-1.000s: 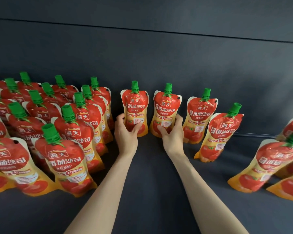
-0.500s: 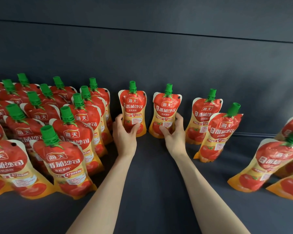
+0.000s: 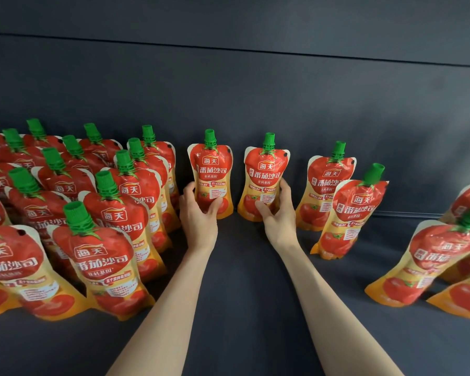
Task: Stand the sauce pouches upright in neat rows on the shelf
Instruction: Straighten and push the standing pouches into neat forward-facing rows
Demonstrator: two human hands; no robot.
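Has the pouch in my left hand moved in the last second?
Yes, slightly left: the left-hand pouch now sits closer to the packed rows than before.

Dark wall panel (image 3: 255, 90) behind, thin horizontal seam (image 3: 255, 50) across it

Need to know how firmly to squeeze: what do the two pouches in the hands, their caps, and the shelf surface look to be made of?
Left-hand pouch and right-hand pouch: apparently thin flexible plastic film, glossy; printed faces catch highlights and waists pinch inward. Green caps: likely rigid moulded plastic, ribbed sides. Shelf: dark and matte, no glare; the material cannot be told.
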